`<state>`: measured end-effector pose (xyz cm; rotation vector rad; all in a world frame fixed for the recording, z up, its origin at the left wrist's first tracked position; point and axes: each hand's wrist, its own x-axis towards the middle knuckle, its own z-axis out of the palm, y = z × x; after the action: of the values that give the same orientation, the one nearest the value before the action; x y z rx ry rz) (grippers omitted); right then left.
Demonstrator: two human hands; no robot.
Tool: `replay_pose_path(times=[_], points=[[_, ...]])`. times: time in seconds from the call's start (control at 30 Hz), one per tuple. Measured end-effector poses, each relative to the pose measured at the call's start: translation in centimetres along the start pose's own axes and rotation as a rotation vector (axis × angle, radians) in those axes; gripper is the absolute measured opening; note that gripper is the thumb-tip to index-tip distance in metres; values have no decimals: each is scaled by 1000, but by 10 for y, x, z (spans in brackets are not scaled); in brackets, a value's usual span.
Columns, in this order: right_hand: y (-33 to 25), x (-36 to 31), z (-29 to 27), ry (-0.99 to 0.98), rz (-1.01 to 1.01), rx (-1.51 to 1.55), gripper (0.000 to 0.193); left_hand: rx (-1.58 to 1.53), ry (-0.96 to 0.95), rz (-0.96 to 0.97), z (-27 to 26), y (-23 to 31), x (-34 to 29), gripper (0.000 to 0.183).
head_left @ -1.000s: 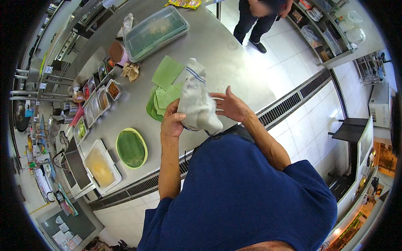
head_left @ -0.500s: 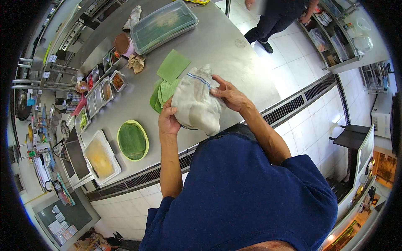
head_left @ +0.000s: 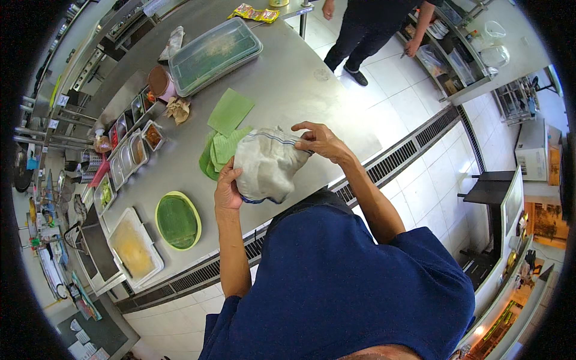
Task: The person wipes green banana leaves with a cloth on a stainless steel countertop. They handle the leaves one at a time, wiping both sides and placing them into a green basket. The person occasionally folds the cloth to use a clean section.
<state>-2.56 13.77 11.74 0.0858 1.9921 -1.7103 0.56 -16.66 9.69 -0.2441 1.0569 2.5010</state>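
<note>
Left hand [head_left: 228, 190]: gripping the left side of the cloth [head_left: 268, 170]
Right hand [head_left: 324, 143]: pinching its upper right corner
Cloth: between the 2 hands, above the near edge of the bench [head_left: 288, 90]
Long axis: unclear — bunched, striped hem running toward the right hand
Nearer hand: neither — both touch it
Leaf pieces [head_left: 231, 113]: just beyond the left hand

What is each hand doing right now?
Left hand: closed, holding the left side of the whitish cloth.
Right hand: closed, holding the cloth's upper right, by its blue-striped edge.
</note>
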Motion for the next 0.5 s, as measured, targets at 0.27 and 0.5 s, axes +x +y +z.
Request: replay_pose_path(times=[0.27,0.5], points=[[-12,-8,23,-39,-142,874,63,42,-6,-61,10,-2,9,44],[-22,3,37,119,-208,736,62,-41,6,-27,-12,-6,12,47]])
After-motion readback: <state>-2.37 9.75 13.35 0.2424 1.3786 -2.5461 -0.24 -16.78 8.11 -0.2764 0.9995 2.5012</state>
